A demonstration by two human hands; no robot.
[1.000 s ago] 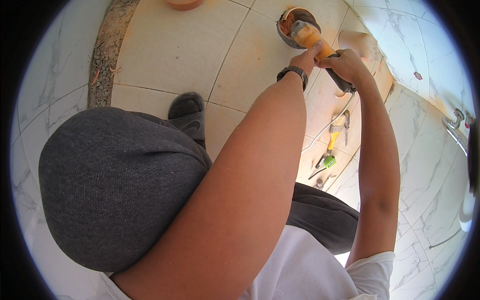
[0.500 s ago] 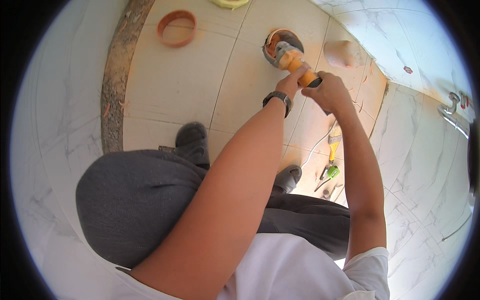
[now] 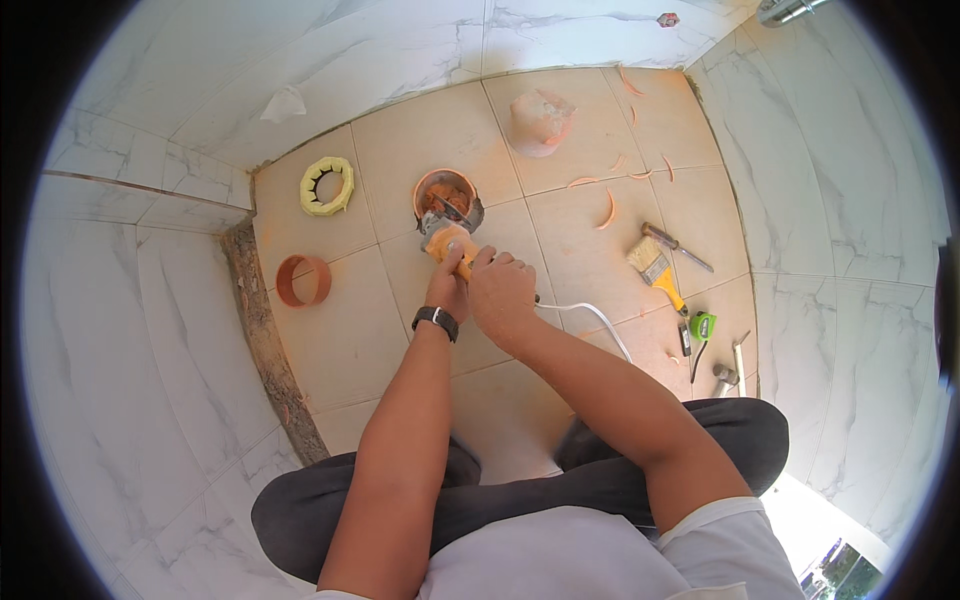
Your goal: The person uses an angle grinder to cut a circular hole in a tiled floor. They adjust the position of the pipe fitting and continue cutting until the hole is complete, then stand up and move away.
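Head view: an orange power tool (image 3: pixel 449 243) is gripped by both hands, the left hand (image 3: pixel 446 288) closed on its body, the right hand (image 3: pixel 502 293) wrapped just beside it. Directly ahead of the fingers, the tool's tip is held at an orange floor pipe (image 3: pixel 446 195). A paintbrush (image 3: pixel 655 268) is seen well right.

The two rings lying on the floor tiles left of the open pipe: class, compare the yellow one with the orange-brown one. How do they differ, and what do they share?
The yellow ring is pale yellow with notched teeth round its inner edge; the orange-brown ring is plain and smooth inside. The yellow ring lies farther from the person, near the wall; the orange-brown ring lies nearer, beside the rough floor edge. Both lie flat on the tiles, untouched by either hand.
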